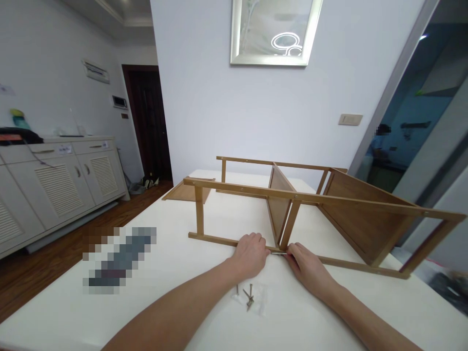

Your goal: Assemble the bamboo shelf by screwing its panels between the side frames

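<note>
Hands (pixel 251 256) curled closed on slender metallic rod (pixel 278 253), beside straight-barred wooden frame (pixel 237 187).

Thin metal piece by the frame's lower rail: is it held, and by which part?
The right hand appears to pinch the thin metal piece at its right end; its left end reaches the left hand, whose grip is unclear.

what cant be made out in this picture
All in the head view:
Metal piece between left hand and right hand: ends hidden at the fingers
Item at left: pixelated
Screws: small, overlapping, exact count unclear
Distant person: too small, partly pixelated
Dark thing at right: blurred, cut off by the edge
</note>
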`<state>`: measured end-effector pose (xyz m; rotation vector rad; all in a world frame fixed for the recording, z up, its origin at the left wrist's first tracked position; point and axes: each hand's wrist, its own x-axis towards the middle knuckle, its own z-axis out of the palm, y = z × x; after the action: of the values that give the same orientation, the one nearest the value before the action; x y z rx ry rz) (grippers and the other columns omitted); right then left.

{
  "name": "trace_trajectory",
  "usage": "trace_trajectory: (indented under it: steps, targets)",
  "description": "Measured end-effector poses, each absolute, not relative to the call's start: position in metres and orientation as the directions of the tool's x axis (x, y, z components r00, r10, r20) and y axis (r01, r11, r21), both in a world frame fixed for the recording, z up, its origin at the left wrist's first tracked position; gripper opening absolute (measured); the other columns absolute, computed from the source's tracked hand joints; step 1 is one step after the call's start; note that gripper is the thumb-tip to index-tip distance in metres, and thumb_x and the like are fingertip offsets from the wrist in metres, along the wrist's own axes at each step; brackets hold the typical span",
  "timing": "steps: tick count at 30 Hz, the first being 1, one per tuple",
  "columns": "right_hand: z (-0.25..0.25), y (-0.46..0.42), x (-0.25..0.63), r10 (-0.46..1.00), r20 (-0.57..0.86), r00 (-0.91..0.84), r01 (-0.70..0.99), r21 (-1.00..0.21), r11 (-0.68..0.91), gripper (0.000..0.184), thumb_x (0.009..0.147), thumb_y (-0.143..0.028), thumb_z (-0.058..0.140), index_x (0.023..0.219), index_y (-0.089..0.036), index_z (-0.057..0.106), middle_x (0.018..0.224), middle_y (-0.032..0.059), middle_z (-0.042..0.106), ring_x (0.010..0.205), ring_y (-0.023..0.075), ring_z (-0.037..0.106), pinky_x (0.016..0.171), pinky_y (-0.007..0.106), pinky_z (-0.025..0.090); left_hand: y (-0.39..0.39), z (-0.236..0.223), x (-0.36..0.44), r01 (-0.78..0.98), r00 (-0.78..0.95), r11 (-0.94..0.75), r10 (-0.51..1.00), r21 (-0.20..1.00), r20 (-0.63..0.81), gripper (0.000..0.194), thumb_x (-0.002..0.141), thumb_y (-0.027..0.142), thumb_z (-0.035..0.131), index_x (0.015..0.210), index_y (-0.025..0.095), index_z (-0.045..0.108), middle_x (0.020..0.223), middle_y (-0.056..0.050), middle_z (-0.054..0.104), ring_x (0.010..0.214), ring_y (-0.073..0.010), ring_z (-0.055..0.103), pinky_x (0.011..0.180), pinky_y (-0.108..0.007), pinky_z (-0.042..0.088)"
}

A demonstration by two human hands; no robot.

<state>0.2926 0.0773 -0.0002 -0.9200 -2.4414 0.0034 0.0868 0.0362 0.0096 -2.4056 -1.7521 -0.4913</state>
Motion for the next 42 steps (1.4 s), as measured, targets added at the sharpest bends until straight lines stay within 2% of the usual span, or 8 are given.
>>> trace_trajectory:
  steps: [12,17,22,26,29,32,37,42]
  targets:
    - [-0.004,0.078,0.299,0.622,0.514,-0.591,0.52,-0.347,0.78,0.012,0.094,-0.016,0.042,0.084,-0.023,0.045,0.083,0.0036,0.056,0.077,0.0184,0.055,0.068,0.031,0.046,0.034,0.01,0.089,0.916,0.266,-0.357,0.883,0.185,0.386,0.017,0.092,0.025,0.045,0.091,0.018,0.06,0.094,-0.01,0.063,0.093,-0.0256,0.055,0.083,-0.04,0.04]
    - [-0.007,0.08,0.301,0.593,0.554,-0.584,0.487,-0.346,0.802,0.015,0.092,-0.009,0.042,0.087,-0.023,0.046,0.083,0.0031,0.055,0.076,0.0182,0.053,0.068,0.03,0.046,0.026,0.009,0.095,0.816,0.179,-0.389,0.874,0.428,0.452,0.015,0.088,0.022,0.046,0.086,0.02,0.061,0.09,-0.009,0.064,0.089,-0.0245,0.057,0.081,-0.038,0.042]
    - [-0.01,0.081,0.302,0.563,0.612,-0.555,0.474,-0.323,0.819,0.022,0.089,-0.002,0.037,0.091,-0.023,0.045,0.085,0.0037,0.053,0.079,0.0186,0.053,0.068,0.031,0.046,0.02,0.009,0.115,0.536,0.08,-0.274,0.958,0.799,0.275,0.021,0.083,0.029,0.053,0.067,0.018,0.063,0.067,-0.003,0.064,0.066,-0.0195,0.059,0.068,-0.032,0.044]
    - [-0.009,0.08,0.301,0.541,0.656,-0.526,0.479,-0.297,0.826,0.023,0.089,-0.002,0.036,0.09,-0.023,0.045,0.084,0.0036,0.053,0.079,0.0192,0.052,0.069,0.032,0.046,0.021,0.006,0.124,0.069,0.095,0.121,0.987,0.99,-0.127,0.019,0.079,0.031,0.06,0.069,0.015,0.061,0.06,-0.002,0.062,0.046,-0.0138,0.054,0.051,-0.029,0.043]
    - [-0.009,0.08,0.301,0.525,0.683,-0.507,0.48,-0.282,0.831,0.023,0.089,-0.002,0.036,0.09,-0.023,0.045,0.082,0.0034,0.053,0.078,0.0194,0.052,0.068,0.032,0.046,0.023,0.005,0.12,-0.313,0.196,0.326,0.941,0.892,-0.275,0.013,0.074,0.019,0.069,0.081,0.011,0.063,0.074,-0.009,0.068,0.06,-0.0153,0.065,0.067,-0.031,0.053]
    - [-0.008,0.081,0.299,0.5,0.703,-0.506,0.468,-0.263,0.844,0.023,0.089,-0.002,0.038,0.091,-0.023,0.046,0.082,0.0037,0.054,0.077,0.0194,0.052,0.068,0.033,0.047,0.027,0.005,0.115,-0.513,0.266,0.389,0.919,0.765,-0.29,0.011,0.074,0.01,0.068,0.084,0.01,0.064,0.092,-0.015,0.071,0.085,-0.0206,0.07,0.089,-0.036,0.052]
    - [-0.004,0.084,0.297,0.495,0.714,-0.495,0.456,-0.271,0.848,0.022,0.09,-0.004,0.038,0.094,-0.022,0.048,0.085,0.0054,0.056,0.08,0.0202,0.052,0.071,0.036,0.048,0.033,0.005,0.113,-0.641,0.323,0.388,0.919,0.662,-0.226,0.011,0.081,0.012,0.06,0.091,0.01,0.064,0.124,-0.016,0.063,0.114,-0.0255,0.061,0.101,-0.042,0.047]
    - [0.009,0.075,0.298,0.391,0.79,-0.472,0.431,-0.18,0.884,0.018,0.091,-0.008,0.042,0.098,-0.024,0.048,0.101,0.0099,0.059,0.097,0.0235,0.054,0.08,0.044,0.049,0.037,0.005,0.111,-0.644,0.363,0.423,0.903,0.637,-0.231,0.013,0.085,0.015,0.056,0.095,0.011,0.063,0.125,-0.017,0.063,0.119,-0.0253,0.059,0.103,-0.043,0.045]
